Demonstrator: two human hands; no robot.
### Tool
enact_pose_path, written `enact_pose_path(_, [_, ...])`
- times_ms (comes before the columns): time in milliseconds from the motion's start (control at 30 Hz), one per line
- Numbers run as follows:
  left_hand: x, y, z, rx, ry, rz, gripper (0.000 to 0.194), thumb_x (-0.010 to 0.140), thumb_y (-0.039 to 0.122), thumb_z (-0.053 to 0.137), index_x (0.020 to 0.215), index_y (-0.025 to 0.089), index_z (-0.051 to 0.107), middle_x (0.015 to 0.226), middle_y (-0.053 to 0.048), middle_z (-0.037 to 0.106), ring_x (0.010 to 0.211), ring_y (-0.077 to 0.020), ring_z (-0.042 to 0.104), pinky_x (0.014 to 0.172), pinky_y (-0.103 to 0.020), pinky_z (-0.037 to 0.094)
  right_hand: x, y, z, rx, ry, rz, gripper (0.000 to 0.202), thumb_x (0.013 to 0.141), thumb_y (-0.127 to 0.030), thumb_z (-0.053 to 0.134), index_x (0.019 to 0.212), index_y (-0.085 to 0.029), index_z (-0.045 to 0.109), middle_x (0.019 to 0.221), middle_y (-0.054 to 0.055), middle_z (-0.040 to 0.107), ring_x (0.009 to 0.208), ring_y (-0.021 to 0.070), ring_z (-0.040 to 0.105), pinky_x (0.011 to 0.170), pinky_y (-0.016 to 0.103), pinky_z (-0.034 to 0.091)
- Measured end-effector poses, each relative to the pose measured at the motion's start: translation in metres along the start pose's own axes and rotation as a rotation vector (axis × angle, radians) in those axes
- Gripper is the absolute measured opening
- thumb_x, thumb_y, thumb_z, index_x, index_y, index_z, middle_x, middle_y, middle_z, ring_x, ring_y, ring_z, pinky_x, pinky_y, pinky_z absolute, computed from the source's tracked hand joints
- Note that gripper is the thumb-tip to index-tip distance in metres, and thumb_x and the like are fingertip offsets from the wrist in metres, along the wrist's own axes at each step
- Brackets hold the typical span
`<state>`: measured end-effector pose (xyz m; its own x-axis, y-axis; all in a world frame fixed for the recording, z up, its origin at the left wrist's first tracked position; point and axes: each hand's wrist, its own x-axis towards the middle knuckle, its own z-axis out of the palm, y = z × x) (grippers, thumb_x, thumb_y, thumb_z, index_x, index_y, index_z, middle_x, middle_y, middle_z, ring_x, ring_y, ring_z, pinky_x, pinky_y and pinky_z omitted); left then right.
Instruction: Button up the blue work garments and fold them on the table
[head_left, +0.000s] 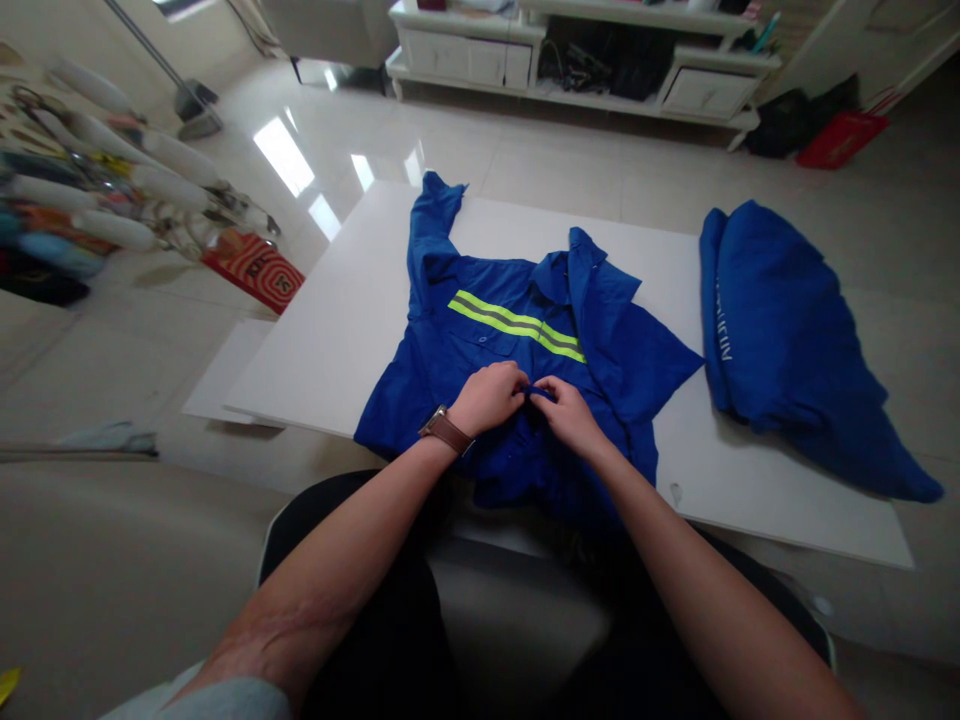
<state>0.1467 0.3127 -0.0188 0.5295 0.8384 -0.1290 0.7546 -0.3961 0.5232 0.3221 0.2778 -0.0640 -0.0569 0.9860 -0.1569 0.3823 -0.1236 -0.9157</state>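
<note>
A blue work jacket (480,277) with a yellow and grey reflective strip lies spread on the white table, its lower part hanging over the near edge. My left hand (491,398), a brown-strapped watch (448,430) on its wrist, pinches the front edge of the jacket below the strip. Right beside it, my right hand (568,412) grips the same edge between thumb and fingers. The fingertips of both hands nearly meet there, and a small fold of blue cloth shows between them. Whether a button sits in the fold is too small to tell.
To the right, a folded blue garment (795,320) with white lettering lies on the white table (330,290). A red KFC box (255,268) and a cluttered rack (112,190) stand at the left. Across the tiled floor is a white cabinet (465,60), with a red bag (841,138) near it.
</note>
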Motion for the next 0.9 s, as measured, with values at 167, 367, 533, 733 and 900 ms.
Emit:
enact_pose_path(167, [0.001,-0.002,0.001,-0.001,0.027,-0.061,0.022,0.089,0.022,0.061,0.104,0.024,0.077,0.110,-0.007,0.073,0.099,-0.0248,0.068,0.085,-0.033,0.053,0.004,0.001,-0.005,0.054,-0.032,0.059,0.028,0.074,-0.043,0.065,0.087,-0.018,0.071,0.073,0.000,0.065,0.068,0.0173,0.055,0.065,0.030,0.040])
enact_pose_path(367, [0.004,-0.004,0.005,-0.075,0.054,-0.098,0.017,0.086,0.021,0.064,0.098,0.022,0.076,0.107,-0.007,0.074,0.096,-0.0235,0.068,0.083,-0.032,0.052,0.002,-0.001,-0.005,-0.010,0.065,0.038,0.024,0.076,-0.038,0.065,0.084,-0.018,0.072,0.071,0.002,0.067,0.067,0.0181,0.057,0.065,0.030,0.041])
enact_pose_path(533, [0.008,-0.007,0.008,-0.168,0.054,-0.084,0.016,0.082,0.017,0.064,0.094,0.019,0.075,0.096,-0.005,0.075,0.086,-0.0192,0.068,0.077,-0.029,0.050,-0.002,-0.004,-0.004,-0.065,0.087,-0.009,0.022,0.079,-0.038,0.063,0.083,-0.019,0.072,0.071,0.002,0.067,0.065,0.0182,0.058,0.064,0.030,0.040])
enact_pose_path(733, [0.008,-0.005,0.009,-0.179,0.054,-0.069,0.016,0.079,0.015,0.065,0.090,0.018,0.077,0.091,-0.004,0.076,0.083,-0.0185,0.068,0.073,-0.028,0.050,-0.004,-0.007,-0.003,-0.147,0.130,-0.022,0.018,0.080,-0.035,0.062,0.081,-0.019,0.071,0.067,0.001,0.064,0.063,0.0172,0.056,0.063,0.029,0.038])
enact_pose_path(900, [0.004,-0.006,0.003,-0.137,-0.032,-0.080,0.021,0.079,0.015,0.067,0.093,0.022,0.080,0.093,-0.002,0.077,0.087,-0.0193,0.070,0.076,-0.027,0.051,-0.002,-0.009,-0.007,-0.299,0.247,0.004,0.016,0.084,-0.028,0.057,0.081,-0.019,0.070,0.062,-0.001,0.059,0.062,0.0169,0.053,0.062,0.029,0.036])
